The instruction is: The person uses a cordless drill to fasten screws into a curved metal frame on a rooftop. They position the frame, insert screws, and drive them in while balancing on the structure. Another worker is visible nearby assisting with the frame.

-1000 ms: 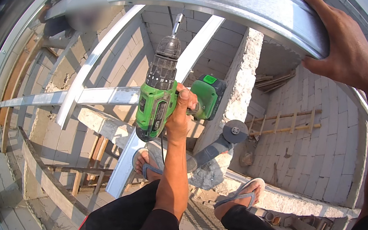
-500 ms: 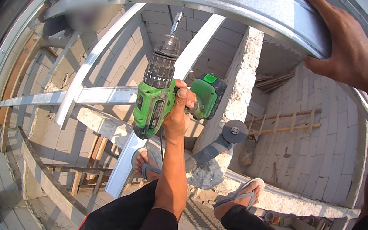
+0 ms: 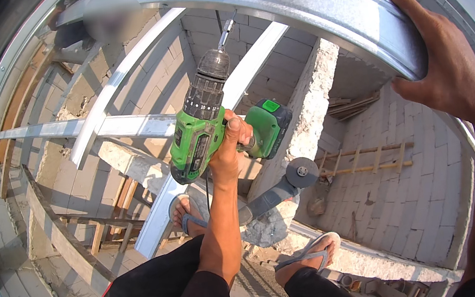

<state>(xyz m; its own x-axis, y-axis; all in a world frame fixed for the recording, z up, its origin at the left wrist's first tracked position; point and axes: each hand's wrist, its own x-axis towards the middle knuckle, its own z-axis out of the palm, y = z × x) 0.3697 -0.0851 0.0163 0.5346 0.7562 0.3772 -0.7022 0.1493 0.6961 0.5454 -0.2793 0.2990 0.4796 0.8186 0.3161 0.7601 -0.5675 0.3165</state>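
My left hand (image 3: 230, 148) is wrapped round the handle of a green and black cordless drill (image 3: 193, 141), in the middle of the view. Its chuck points up and away, with a silver bit (image 3: 226, 34) in it. The bit's tip is just below a wide silver metal channel (image 3: 315, 7) that arches across the top; I cannot tell whether they touch. At the right, my right hand (image 3: 453, 60) grips the end of this channel, thumb below and fingers over the upper edge. An angle grinder (image 3: 274, 197) with a dark disc lies on the wall top between my feet.
Beneath me runs a rough broken wall top (image 3: 310, 102), with my sandalled feet on or near it. Narrower metal channels (image 3: 124, 73) cross at the left. Deep block-walled rooms drop away on both sides. A bamboo ladder (image 3: 366, 159) is down at the right. Another person (image 3: 73, 35) is at the upper left.
The drill and my left hand have shifted very slightly down and to the left. My right hand keeps its hold on the channel.
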